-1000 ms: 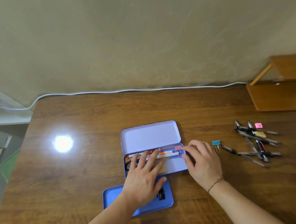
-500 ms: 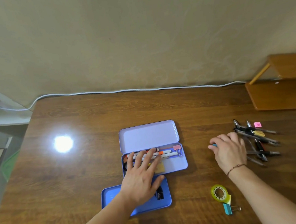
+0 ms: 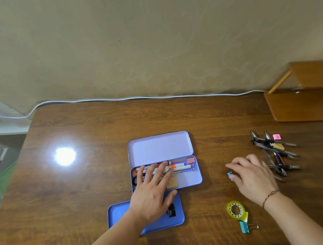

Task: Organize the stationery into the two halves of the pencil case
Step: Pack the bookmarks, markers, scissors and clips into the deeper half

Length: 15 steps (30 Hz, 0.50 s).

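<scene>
Since half a second ago the right hand (image 3: 249,175) has drawn back leftward from the heap of pens (image 3: 274,152) and now has its fingers curled around a small blue clip (image 3: 230,174), of which only a corner shows at the fingertips. The left hand (image 3: 152,190) has stayed put, fingers straight and spread, pressing flat on the white and orange pens (image 3: 178,166) in the near half of the open pencil case (image 3: 188,182), holding nothing. A pink clip (image 3: 191,161) sits at the right end of that half; the far half, the raised lid, is bare inside. A separate blue lid (image 3: 118,215) lies on the worktop (image 3: 84,189) just near the case, partly under the left wrist. A roll of tape (image 3: 235,210) and another blue clip (image 3: 245,227) lie near the right forearm.
</scene>
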{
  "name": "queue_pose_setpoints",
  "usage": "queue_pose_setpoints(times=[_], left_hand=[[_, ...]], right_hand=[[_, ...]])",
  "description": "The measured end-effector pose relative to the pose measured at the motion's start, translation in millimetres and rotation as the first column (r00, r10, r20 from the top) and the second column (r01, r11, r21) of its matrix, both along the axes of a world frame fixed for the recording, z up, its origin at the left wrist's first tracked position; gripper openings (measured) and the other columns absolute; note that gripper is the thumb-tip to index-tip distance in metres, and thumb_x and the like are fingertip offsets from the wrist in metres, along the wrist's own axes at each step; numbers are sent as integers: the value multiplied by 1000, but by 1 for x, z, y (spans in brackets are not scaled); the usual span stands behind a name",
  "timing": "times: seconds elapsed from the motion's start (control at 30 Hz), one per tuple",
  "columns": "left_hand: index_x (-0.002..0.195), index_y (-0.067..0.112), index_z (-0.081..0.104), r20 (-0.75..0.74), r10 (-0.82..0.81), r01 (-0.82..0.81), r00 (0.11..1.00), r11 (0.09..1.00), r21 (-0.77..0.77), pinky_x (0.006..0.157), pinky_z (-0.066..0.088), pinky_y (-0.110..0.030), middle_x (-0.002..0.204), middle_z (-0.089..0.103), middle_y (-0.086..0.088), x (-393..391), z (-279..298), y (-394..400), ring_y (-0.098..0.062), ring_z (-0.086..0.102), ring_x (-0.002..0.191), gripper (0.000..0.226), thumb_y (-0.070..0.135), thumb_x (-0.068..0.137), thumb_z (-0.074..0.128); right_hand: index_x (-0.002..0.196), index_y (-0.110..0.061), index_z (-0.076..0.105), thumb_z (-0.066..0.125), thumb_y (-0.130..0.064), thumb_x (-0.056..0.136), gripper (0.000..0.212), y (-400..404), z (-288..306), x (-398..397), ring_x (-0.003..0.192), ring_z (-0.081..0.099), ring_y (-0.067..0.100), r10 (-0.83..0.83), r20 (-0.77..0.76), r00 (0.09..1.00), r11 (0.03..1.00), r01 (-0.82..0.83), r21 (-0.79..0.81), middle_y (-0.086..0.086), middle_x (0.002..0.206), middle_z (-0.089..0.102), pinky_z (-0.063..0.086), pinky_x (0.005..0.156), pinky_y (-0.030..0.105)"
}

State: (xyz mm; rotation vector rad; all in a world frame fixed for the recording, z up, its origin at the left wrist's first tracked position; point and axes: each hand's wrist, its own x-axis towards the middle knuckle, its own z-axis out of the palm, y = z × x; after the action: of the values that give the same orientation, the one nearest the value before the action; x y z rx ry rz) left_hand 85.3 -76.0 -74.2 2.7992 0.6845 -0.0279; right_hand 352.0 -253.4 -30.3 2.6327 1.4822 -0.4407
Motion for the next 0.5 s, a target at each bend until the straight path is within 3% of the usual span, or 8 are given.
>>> queue_pose_setpoints(times=[0.1, 0.17, 0.27, 0.37, 0.43, 0.5], left_hand=[[143, 26, 45, 39, 3, -3, 999, 1000, -2, 113, 19, -48, 151, 40, 2, -1, -1, 0, -28, 40, 133, 56, 56, 95, 39], [140, 26, 48, 44, 5, -5, 999, 1000, -3, 111, 29, -51, 151, 41, 2, -1, -1, -1, -28, 41, 133, 54, 55, 95, 40], [136, 26, 52, 56, 13, -13, 998, 1000, -13, 106, 37, -52, 150, 43, 1, 0, -2, -2, -29, 42, 131, 51, 54, 95, 41], [134, 26, 54, 74, 45, -44, 996, 999, -17, 105, 39, -50, 149, 44, 1, 1, -2, -1, -28, 41, 131, 50, 53, 94, 41], [134, 25, 54, 81, 65, -64, 995, 998, -20, 104, 40, -49, 148, 44, 1, 1, -2, -1, -27, 39, 131, 51, 53, 94, 41], [134, 25, 54, 91, 74, -72, 993, 997, -29, 100, 43, -49, 148, 44, 1, 1, -2, -2, -27, 39, 131, 51, 53, 94, 42]], right_hand=[[124, -39, 57, 57, -47, 87, 38, -7, -7, -12, 105, 44, 8, -4, 16, 1000, 1000, 4, -1, -18, 111, 55, 39, 82, 25], [116, -27, 67, 65, -31, 85, 31, -11, -16, -20, 95, 52, 7, -51, -33, 998, 992, 54, 115, -14, 103, 58, 42, 76, 19], [108, -13, 70, 63, -3, 85, 26, -5, -22, -35, 87, 54, 1, -82, -235, 969, 923, 163, 350, -13, 104, 55, 44, 74, 8], [103, -8, 70, 62, 6, 81, 27, 16, -15, -58, 88, 57, 8, 106, -194, 975, 835, 18, 550, -3, 102, 58, 51, 78, 17], [103, -7, 70, 63, 4, 79, 27, 29, -13, -73, 92, 56, 9, 215, -115, 970, 796, -105, 596, 3, 100, 62, 51, 81, 18], [99, -8, 71, 68, 5, 77, 25, 38, -17, -81, 88, 57, 9, 229, -117, 966, 791, -115, 600, 3, 96, 63, 52, 76, 20]])
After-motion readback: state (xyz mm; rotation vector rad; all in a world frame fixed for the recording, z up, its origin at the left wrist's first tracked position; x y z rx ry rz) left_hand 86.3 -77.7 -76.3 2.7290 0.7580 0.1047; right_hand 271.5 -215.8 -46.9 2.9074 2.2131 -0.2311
